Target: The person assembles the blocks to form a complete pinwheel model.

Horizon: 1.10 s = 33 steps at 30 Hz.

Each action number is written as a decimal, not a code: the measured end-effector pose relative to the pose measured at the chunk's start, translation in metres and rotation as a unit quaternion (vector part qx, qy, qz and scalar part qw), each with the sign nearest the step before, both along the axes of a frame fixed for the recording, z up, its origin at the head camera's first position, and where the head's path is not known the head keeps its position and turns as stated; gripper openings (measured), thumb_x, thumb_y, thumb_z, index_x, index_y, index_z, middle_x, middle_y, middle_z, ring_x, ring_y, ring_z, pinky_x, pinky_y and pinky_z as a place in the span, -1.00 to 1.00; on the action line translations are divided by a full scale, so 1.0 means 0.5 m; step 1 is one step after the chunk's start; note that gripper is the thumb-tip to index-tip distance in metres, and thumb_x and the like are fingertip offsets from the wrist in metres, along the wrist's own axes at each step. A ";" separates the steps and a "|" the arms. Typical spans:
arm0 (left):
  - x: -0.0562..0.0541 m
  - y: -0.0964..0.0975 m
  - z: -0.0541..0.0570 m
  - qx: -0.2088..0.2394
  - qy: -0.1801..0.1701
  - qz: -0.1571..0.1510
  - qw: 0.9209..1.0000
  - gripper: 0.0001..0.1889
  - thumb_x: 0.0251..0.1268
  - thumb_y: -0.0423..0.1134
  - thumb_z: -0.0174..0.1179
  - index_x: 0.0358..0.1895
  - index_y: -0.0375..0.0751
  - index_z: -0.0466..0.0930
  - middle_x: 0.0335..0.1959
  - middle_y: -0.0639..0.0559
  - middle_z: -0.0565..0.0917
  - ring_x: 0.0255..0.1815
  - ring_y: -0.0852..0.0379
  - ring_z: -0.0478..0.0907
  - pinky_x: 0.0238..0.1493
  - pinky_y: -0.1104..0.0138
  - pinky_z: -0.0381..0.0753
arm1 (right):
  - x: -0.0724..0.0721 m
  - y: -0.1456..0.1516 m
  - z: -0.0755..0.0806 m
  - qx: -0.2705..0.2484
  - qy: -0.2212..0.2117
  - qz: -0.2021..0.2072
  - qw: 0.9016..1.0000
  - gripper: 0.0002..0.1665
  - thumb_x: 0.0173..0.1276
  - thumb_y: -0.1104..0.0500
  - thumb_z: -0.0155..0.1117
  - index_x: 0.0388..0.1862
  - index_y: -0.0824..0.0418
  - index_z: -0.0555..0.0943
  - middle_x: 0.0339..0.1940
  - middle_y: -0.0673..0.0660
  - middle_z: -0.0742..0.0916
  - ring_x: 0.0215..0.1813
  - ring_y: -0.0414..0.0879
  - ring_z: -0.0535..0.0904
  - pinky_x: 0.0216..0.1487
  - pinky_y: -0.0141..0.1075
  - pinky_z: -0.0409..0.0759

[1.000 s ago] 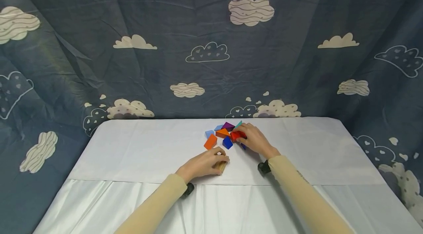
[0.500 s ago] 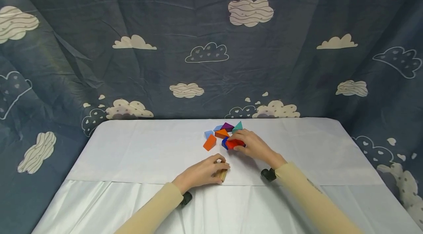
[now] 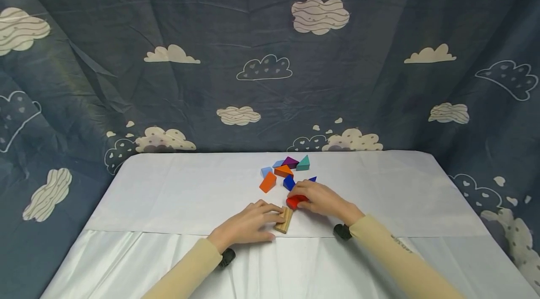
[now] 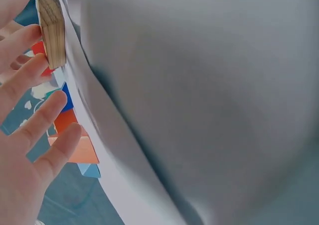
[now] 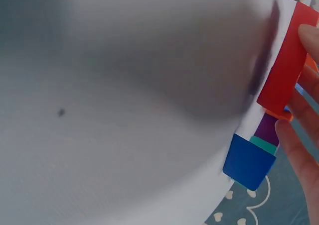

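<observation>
My right hand (image 3: 320, 198) grips a red block (image 3: 295, 201) between thumb and fingers, close over the cloth just beyond a plain wooden block (image 3: 284, 220). In the right wrist view the red block (image 5: 289, 60) shows a long flat face. My left hand (image 3: 249, 225) lies by the wooden block's left side, fingers spread and fairly straight. Its fingertips touch the wood, as the left wrist view shows on the wooden block (image 4: 54, 33); the thumb is apart from the index finger. Part of the red block is hidden behind the right fingers.
Beyond the hands lie an orange block (image 3: 268, 182), an orange wedge (image 3: 283, 171), a blue block (image 3: 288, 182), a purple wedge (image 3: 290, 162), a teal wedge (image 3: 303, 163) and light blue pieces (image 3: 266, 171). White cloth (image 3: 190, 196) covers the table; a cloud-print curtain (image 3: 358, 78) hangs behind.
My right hand has brought the red block toward me from the pile to near the wooden block. The left hand drew the wooden block nearer, then loosened its fingers from it.
</observation>
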State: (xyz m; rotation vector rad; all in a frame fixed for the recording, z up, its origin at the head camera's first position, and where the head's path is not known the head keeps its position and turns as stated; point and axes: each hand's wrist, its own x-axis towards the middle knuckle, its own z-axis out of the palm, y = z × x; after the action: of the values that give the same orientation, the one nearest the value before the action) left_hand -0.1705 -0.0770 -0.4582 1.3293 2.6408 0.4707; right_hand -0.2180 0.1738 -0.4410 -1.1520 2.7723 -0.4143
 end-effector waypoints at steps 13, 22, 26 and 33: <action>0.012 -0.022 -0.006 0.013 -0.006 0.005 1.000 -0.51 0.38 0.00 0.13 0.35 0.08 0.42 0.38 0.19 0.32 0.25 0.10 0.25 0.19 0.13 0.28 | 0.030 0.025 -0.001 -0.039 -0.004 -0.052 0.998 -0.64 0.23 0.30 0.35 0.04 0.18 0.66 0.01 0.11 0.65 0.08 0.05 0.51 0.10 -0.04 0.49; 0.020 -0.013 -0.006 -0.002 0.000 0.000 1.000 -0.49 0.40 0.05 0.08 0.37 0.06 0.39 0.39 0.15 0.31 0.26 0.08 0.23 0.21 0.11 0.26 | 0.047 0.032 -0.010 -0.032 0.000 -0.048 0.998 -0.60 0.25 0.21 0.34 0.09 0.26 0.64 0.12 0.22 0.59 0.18 0.15 0.48 0.13 0.02 0.46; 0.025 -0.004 -0.005 -0.007 0.001 -0.003 1.000 -0.48 0.40 0.07 0.06 0.37 0.06 0.38 0.39 0.13 0.31 0.27 0.07 0.22 0.21 0.11 0.26 | 0.043 0.027 -0.012 -0.029 -0.008 -0.039 0.999 -0.59 0.26 0.22 0.33 0.10 0.25 0.63 0.18 0.20 0.57 0.22 0.14 0.46 0.17 0.02 0.42; 0.038 0.014 -0.005 -0.022 0.016 -0.010 1.000 -0.46 0.41 0.13 0.01 0.38 0.07 0.36 0.38 0.10 0.29 0.28 0.05 0.20 0.22 0.09 0.24 | 0.039 0.020 -0.015 -0.037 -0.053 -0.031 0.997 -0.58 0.30 0.28 0.26 0.16 0.22 0.60 0.29 0.14 0.52 0.34 0.13 0.35 0.26 0.09 0.28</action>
State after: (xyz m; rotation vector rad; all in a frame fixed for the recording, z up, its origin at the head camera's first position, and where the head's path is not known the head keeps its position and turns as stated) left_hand -0.1517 -0.0701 -0.4605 1.3603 2.6441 0.3891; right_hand -0.1985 0.1840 -0.4485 -1.0289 2.7271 -0.5728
